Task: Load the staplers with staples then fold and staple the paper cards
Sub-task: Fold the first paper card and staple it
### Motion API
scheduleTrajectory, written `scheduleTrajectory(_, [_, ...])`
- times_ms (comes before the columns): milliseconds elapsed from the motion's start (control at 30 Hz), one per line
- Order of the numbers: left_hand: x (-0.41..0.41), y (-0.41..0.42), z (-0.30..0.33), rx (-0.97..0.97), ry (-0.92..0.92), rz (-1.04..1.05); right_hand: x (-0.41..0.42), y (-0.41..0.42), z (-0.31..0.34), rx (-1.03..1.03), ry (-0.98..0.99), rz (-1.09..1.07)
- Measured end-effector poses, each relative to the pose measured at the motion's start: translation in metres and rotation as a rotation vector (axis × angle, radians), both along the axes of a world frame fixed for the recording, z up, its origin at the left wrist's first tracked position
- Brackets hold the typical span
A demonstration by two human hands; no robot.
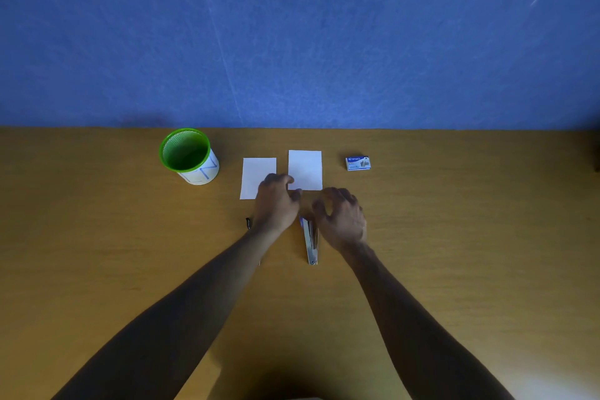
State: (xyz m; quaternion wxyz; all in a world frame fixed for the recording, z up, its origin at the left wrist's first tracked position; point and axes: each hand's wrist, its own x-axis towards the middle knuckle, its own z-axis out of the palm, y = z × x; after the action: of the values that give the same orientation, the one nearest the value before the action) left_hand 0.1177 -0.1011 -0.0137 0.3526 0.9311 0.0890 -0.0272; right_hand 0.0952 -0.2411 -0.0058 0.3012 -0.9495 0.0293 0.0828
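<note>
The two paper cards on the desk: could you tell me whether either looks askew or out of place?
Slightly: the left card sits nearer than the right card, and tilts a little. Neither looks folded or damaged.

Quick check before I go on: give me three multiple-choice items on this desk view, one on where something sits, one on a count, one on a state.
1. Where is the staple box?
A. right of both paper cards
B. inside the green cup
C. under the left arm

2. How many white paper cards lie on the desk?
A. one
B. two
C. four

3. What state is the green cup in?
A. tipped on its side
B. upright, nothing showing inside
C. upright, full of pens

Answers:
1. A, the box sits on the desk past the right card.
2. B, only the left card and the right card show.
3. B, its rim faces up and the mesh inside looks bare.
</note>
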Motion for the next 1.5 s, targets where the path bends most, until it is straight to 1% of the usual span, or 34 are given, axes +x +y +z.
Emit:
scheduleTrajectory(67, [0.011,0.004,-0.002,0.111,-0.022,-0.058,0.015,-0.002,-0.004,-0.034,-0.007,0.033])
scheduleTrajectory(200, [0.034,0.013,-0.003,0.372,0.037,-0.352,0.045,-0.003,-0.006,-0.178,0.038,0.139])
scheduleTrajectory(267, [0.047,0.017,-0.004,0.448,0.064,-0.468,0.057,-0.002,-0.007,-0.226,0.051,0.187])
scheduleTrajectory(333, [0.057,0.02,-0.006,0.488,0.116,-0.541,0.064,-0.001,-0.01,-0.276,0.059,0.227])
scheduleTrajectory(400, [0.065,0.022,-0.008,0.504,0.174,-0.578,0.065,-0.001,-0.014,-0.326,0.046,0.244])
scheduleTrajectory(567, [0.074,0.022,-0.005,0.536,0.107,-0.561,0.064,0.0,-0.019,-0.352,0.035,0.232])
scheduleTrajectory(700, [0.083,0.018,-0.002,0.548,0.17,-0.561,0.065,0.0,-0.019,-0.322,0.043,0.213])
scheduleTrajectory(767, [0.085,0.017,-0.003,0.496,0.179,-0.556,0.065,-0.001,-0.019,-0.294,0.042,0.193])
scheduleTrajectory(833, [0.083,0.017,-0.005,0.384,0.169,-0.527,0.065,-0.001,-0.02,-0.266,0.044,0.165])
scheduleTrajectory(933, [0.077,0.017,-0.007,0.104,0.151,-0.412,0.064,-0.002,-0.023,-0.191,0.026,0.111])
scheduleTrajectory(1033, [0.069,0.014,-0.002,-0.128,0.105,-0.222,0.062,-0.001,-0.025,-0.105,0.011,0.04])
scheduleTrajectory(1133, [0.059,0.012,0.006,-0.268,0.102,-0.107,0.062,0.0,-0.025,0.1,0.022,-0.068])
scheduleTrajectory(1267, [0.043,0.011,0.014,-0.392,0.149,-0.099,0.058,-0.007,-0.018,0.424,0.092,-0.165])
scheduleTrajectory(1333, [0.036,0.011,0.019,-0.447,0.191,-0.112,0.052,-0.011,-0.013,0.578,0.093,-0.208])
scheduleTrajectory(1400, [0.028,0.011,0.022,-0.502,0.217,-0.11,0.044,-0.014,-0.008,0.686,0.081,-0.239])
scheduleTrajectory(1500, [0.015,0.012,0.024,-0.576,0.198,-0.051,0.03,-0.018,-0.002,0.832,0.103,-0.279])
